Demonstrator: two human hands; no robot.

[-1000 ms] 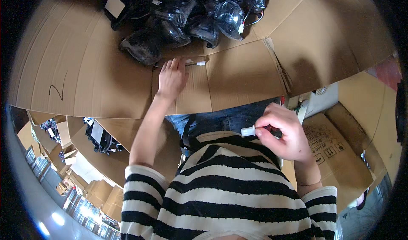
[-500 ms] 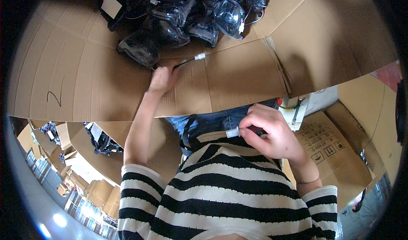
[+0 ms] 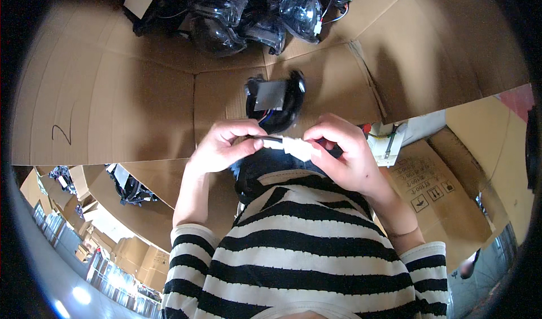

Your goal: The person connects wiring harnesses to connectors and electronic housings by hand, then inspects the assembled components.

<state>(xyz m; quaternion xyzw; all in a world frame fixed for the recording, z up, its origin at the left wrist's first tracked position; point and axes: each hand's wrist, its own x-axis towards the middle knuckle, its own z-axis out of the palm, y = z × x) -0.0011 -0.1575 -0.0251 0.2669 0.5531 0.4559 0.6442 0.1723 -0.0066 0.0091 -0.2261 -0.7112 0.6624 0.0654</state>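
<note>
In front of my waist, my left hand [image 3: 223, 144] pinches a black cable [image 3: 266, 139] close to its small white plug [image 3: 274, 144]. My right hand [image 3: 344, 155] grips a larger white connector [image 3: 297, 148] between thumb and fingers. The two white ends meet end to end; whether they are fully joined I cannot tell. Just beyond my hands, a black lamp unit [image 3: 292, 101] with a silver-grey label hangs at the near wall of the carton, slightly blurred. Coloured wires show at its lower side, near my left fingers.
A large open carton [image 3: 135, 93] spreads ahead, its near edge just beyond my hands. Several clear-fronted black lamp units [image 3: 220, 33] with loose wires are heaped at its far side. A white device [image 3: 389, 144] and a printed carton [image 3: 432, 189] stand to the right; more cartons [image 3: 135, 257] are at left.
My left hand has drawn a lamp unit out of the heap by its cable and come back toward my waist. My right hand has moved slightly forward, and the two white connectors now meet.
</note>
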